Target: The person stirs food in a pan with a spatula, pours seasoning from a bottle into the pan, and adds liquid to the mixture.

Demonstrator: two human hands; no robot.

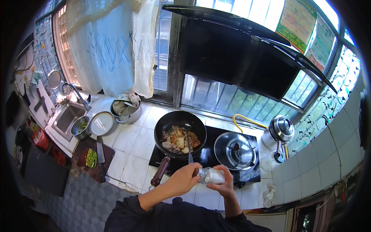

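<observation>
A small clear jar (215, 176) of white granules lies on its side between my hands, above the front of the gas stove (208, 162). My right hand (225, 180) grips its body from the right. The fingers of my left hand (189, 175) are closed around the cap end. Just beyond my left hand stands a black wok (158, 136) with browned pieces and chopped meat (180, 140) in it. A metal spatula (190, 149) rests in the wok, its handle running toward my left hand. The wok's wooden handle (161, 172) points toward me.
A glass lid (229, 150) covers the right burner, near a steel kettle (271, 137). At left, a cleaver (100, 150) and chopped greens (91, 158) lie on a cutting board (79, 153). Behind are a pot of bowls (132, 117) and a sink (65, 119). A range hood (234, 55) hangs overhead.
</observation>
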